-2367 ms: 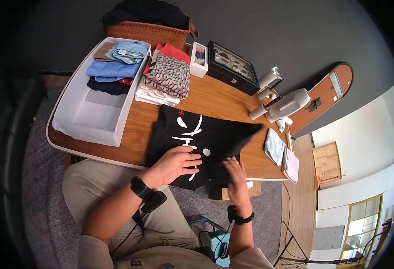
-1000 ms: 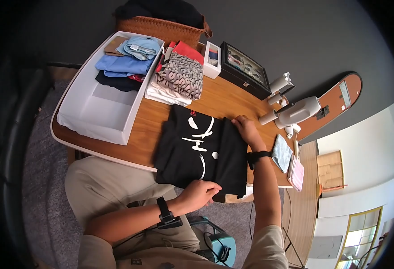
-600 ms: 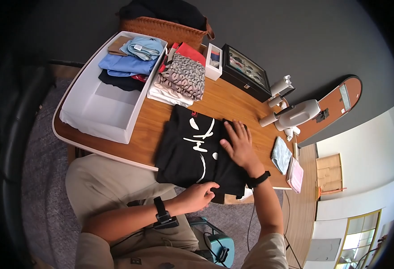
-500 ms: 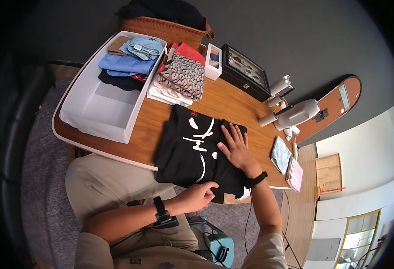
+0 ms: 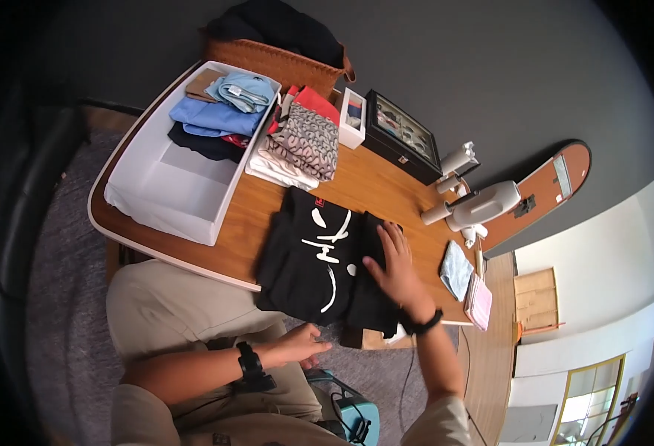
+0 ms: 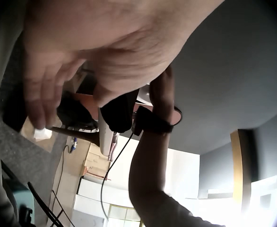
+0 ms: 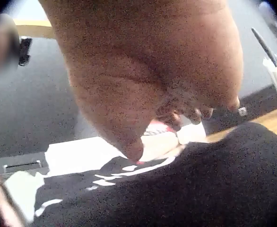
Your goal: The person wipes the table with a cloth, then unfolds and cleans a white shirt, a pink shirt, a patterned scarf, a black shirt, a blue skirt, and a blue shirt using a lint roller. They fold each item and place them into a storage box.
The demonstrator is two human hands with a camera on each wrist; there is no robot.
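Observation:
A folded black shirt [image 5: 290, 256] with white brush-like lettering [image 5: 330, 281] lies at the table's near edge; it also fills the lower part of the right wrist view [image 7: 200, 189]. On its right part rests my right hand [image 5: 401, 273], fingers straight and spread, palm down; the palm looms large in the right wrist view [image 7: 152, 75]. My left hand [image 5: 297, 346] is off the cloth, just in front of its near edge, fingers loosely bent and holding nothing. The left wrist view shows that hand [image 6: 110, 56] close up, fingers hanging.
On the left stands a white box [image 5: 159, 215] with folded clothes. Beside it is a stack of clothes [image 5: 308, 137], then a small white box [image 5: 352, 134] and a black display case [image 5: 401, 141]. A grey-white appliance [image 5: 490, 204] and folded cloths [image 5: 457, 271] stand right.
The shirt's raised right part has been folded over and lies flat. My right hand has come down onto it. My left hand has drawn back from the near edge toward my lap.

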